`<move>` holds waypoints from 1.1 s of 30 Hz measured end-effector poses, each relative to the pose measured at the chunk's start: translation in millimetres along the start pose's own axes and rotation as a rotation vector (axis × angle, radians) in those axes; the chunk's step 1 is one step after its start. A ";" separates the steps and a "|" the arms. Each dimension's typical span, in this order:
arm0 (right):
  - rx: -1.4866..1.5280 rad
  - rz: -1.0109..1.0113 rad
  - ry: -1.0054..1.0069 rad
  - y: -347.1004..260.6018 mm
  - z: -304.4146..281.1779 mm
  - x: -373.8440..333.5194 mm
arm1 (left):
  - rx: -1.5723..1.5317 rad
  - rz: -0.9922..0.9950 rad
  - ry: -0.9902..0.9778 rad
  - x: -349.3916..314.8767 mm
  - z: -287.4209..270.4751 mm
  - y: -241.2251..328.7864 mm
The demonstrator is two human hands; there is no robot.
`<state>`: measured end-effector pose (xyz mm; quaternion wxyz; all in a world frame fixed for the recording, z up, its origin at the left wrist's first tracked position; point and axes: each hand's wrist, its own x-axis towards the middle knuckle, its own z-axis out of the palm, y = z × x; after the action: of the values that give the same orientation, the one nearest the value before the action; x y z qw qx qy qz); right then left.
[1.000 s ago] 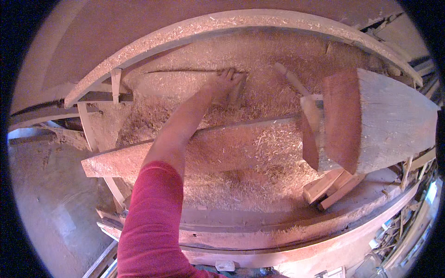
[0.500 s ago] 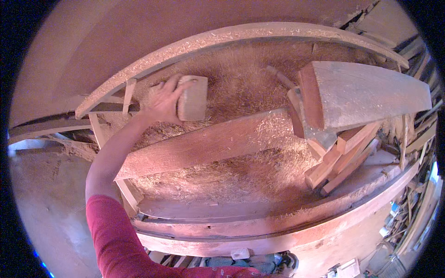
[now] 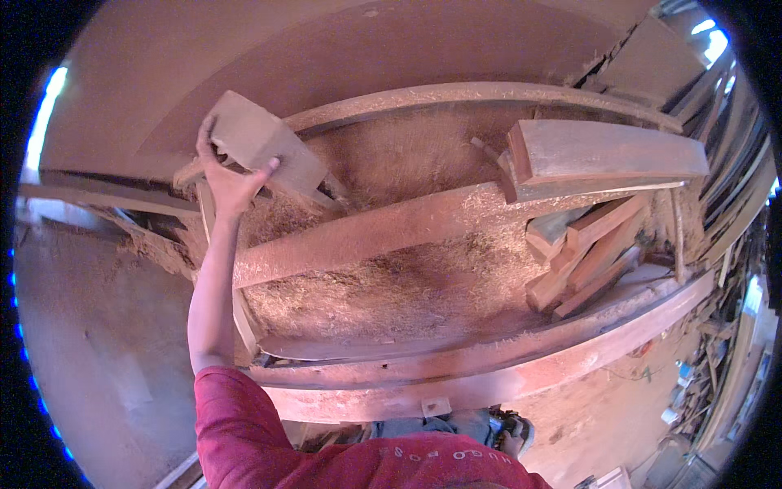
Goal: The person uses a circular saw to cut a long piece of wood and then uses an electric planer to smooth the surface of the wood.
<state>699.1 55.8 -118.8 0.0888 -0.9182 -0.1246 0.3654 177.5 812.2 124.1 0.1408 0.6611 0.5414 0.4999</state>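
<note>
My left hand (image 3: pixel 230 183) reaches out to the far left and grips a pale wooden block (image 3: pixel 265 143), thumb on its near side and fingers round its left end. The block is tilted up, its left end above the far rail (image 3: pixel 456 94). Its lower right end comes down close to the shavings; I cannot tell whether it touches. A long reddish board (image 3: pixel 366 232) lies slantwise across the shavings, nearer to me than the block. My right hand is out of view.
At the right a thick wooden beam (image 3: pixel 611 153) lies over the bench, with several short offcuts (image 3: pixel 586 253) beneath. A heavy rail (image 3: pixel 456 383) bounds the near side. Wood shavings (image 3: pixel 366 306) cover the bed. Stacked boards (image 3: pixel 737 175) stand far right.
My left hand has lifted and tilted the wooden block, carrying it to the left and away from me. The view has shifted, showing more of my red shirt.
</note>
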 end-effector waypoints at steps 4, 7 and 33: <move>-0.033 -0.155 -0.018 -48.4 -22.5 -35.1 | -0.051 0.090 0.263 1.2 -83.3 41.9; 0.215 0.049 -0.043 -38.6 -29.2 -49.5 | -0.021 0.054 0.415 8.7 -142.1 100.7; -0.107 -0.402 0.136 162.1 -21.3 105.0 | 0.619 0.043 0.914 -212.4 -509.0 351.6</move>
<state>814.2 -69.5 -212.8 0.1193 -0.9007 -0.3182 0.2705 -16.0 318.0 506.3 -0.3197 0.3981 0.6556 0.5564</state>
